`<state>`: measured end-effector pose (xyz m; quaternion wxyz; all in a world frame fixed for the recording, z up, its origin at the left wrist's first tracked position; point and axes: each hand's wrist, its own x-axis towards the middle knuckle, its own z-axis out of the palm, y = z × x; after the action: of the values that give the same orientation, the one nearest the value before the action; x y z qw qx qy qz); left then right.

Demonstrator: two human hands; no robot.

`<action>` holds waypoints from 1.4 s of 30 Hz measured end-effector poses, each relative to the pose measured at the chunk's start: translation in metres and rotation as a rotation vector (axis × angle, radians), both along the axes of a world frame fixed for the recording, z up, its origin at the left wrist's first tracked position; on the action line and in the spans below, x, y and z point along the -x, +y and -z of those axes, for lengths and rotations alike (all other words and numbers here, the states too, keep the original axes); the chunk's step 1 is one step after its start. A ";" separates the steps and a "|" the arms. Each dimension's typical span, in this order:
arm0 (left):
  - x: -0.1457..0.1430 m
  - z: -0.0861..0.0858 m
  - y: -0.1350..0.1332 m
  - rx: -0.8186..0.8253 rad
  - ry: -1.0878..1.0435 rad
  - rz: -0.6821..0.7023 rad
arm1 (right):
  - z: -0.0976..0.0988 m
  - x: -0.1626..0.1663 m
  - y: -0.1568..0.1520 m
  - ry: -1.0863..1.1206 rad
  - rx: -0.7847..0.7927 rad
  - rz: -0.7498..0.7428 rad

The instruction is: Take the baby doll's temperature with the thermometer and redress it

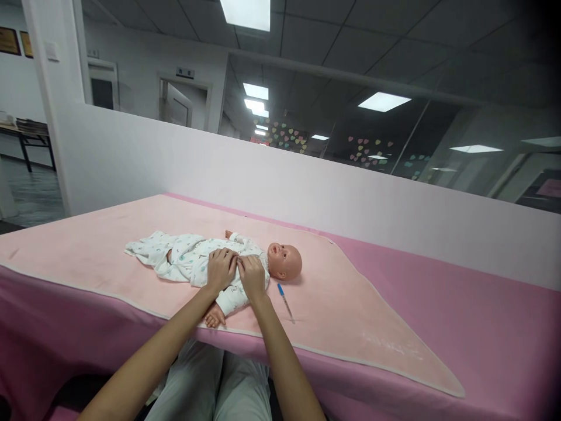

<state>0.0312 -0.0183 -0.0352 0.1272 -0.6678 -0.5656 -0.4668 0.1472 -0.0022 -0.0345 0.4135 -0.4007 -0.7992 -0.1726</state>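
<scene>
A baby doll (284, 261) lies on its back on a light pink blanket (350, 316), head to the right, dressed in a white patterned onesie (184, 257). My left hand (220, 269) and my right hand (252, 276) rest side by side on the doll's chest, fingers curled and pinching the front of the onesie. The doll's near arm (219, 313) sticks out toward me between my forearms. A thin thermometer with a blue tip (284, 301) lies on the blanket just right of my right wrist.
The blanket covers a darker pink table (482, 327) that reaches far to the right. A low white partition wall (307, 187) runs behind it, with glass and office rooms beyond. My legs in grey trousers (210, 386) show below the table edge.
</scene>
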 end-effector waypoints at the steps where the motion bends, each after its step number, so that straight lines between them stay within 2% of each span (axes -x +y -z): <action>1: 0.000 0.000 0.000 -0.002 -0.006 0.005 | 0.000 0.001 0.001 0.010 0.008 0.022; 11: 0.001 0.000 0.001 -0.028 -0.096 0.053 | -0.002 0.012 0.002 0.025 0.000 0.161; 17: 0.003 0.000 0.001 0.002 -0.081 0.091 | -0.002 0.017 0.001 0.001 -0.021 0.244; 32: 0.002 -0.002 -0.001 -0.013 -0.133 0.100 | 0.000 0.016 0.001 0.031 -0.044 0.255; 42: 0.001 -0.002 -0.001 -0.007 -0.205 0.120 | 0.003 0.017 0.001 0.069 -0.146 0.210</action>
<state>0.0303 -0.0190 -0.0337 0.0428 -0.6486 -0.5332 -0.5415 0.1301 -0.0008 -0.0371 0.4485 -0.4568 -0.7233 -0.2587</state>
